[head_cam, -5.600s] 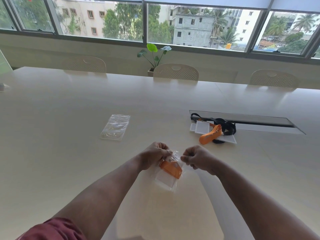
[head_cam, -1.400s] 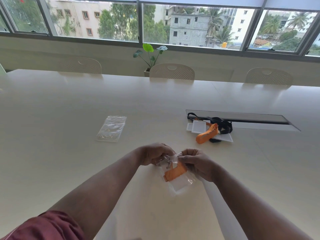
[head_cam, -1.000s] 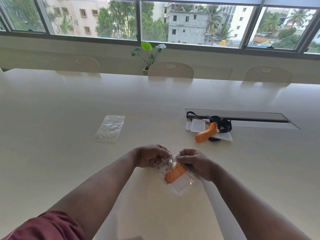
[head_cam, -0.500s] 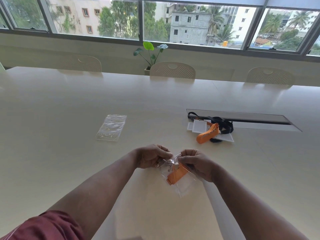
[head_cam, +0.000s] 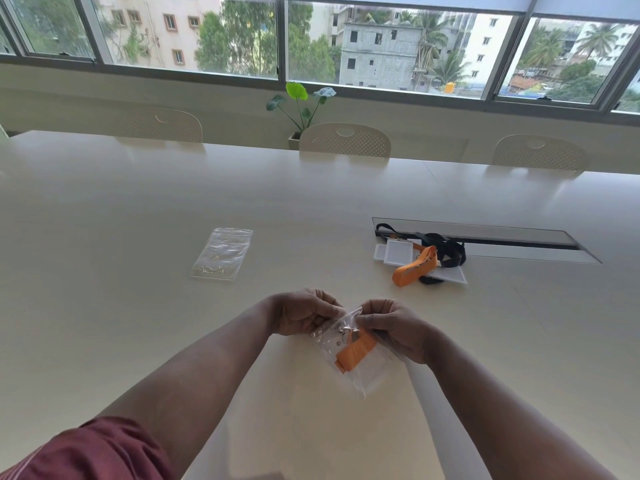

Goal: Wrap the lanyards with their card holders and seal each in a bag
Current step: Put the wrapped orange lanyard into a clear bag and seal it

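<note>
2 hands, left hand (head_cam: 303,311) and right hand (head_cam: 394,325), pinch the mouth of a bag (head_cam: 360,368) above the bench (head_cam: 138,306), fingers closed on it; the orange lanyard (head_cam: 355,351) sits inside (sealing step). Next, I judge: press the strip shut along its length.

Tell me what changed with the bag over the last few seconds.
The clear bag with the wrapped orange lanyard has swung from hanging down-left to down-right, and the hands closed in: left hand and right hand now pinch its top edge side by side. Neither grip let go. The empty bags and the lanyard pile stayed put.
</note>
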`<state>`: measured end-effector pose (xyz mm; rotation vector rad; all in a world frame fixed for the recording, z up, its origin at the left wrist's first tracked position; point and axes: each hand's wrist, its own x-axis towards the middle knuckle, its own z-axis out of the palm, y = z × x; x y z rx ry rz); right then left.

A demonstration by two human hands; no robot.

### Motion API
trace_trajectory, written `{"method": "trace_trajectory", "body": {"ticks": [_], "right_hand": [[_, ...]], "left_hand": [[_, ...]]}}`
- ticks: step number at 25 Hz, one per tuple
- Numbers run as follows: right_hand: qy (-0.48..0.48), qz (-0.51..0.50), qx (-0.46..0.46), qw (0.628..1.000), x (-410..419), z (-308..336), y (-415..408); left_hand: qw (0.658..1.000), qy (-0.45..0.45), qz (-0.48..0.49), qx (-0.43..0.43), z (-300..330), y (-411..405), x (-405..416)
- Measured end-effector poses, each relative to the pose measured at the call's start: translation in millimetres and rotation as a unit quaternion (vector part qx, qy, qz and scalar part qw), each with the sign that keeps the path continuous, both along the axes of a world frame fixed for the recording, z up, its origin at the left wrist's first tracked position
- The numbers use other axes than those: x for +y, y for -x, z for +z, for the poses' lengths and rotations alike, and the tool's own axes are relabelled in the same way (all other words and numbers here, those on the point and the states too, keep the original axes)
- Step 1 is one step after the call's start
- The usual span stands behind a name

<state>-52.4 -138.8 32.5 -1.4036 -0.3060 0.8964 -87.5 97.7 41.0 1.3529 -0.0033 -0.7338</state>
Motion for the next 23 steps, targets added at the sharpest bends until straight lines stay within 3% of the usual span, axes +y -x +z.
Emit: {"method": "trace_trajectory", "body": {"ticks": [23], "right_hand": [[0.013, 0.018, -0.010, 1.000, -1.4, 0.4, -1.3]], "left_hand": [[0.999, -0.035, -0.007, -0.003, 9.2, 4.3, -3.0]]}}
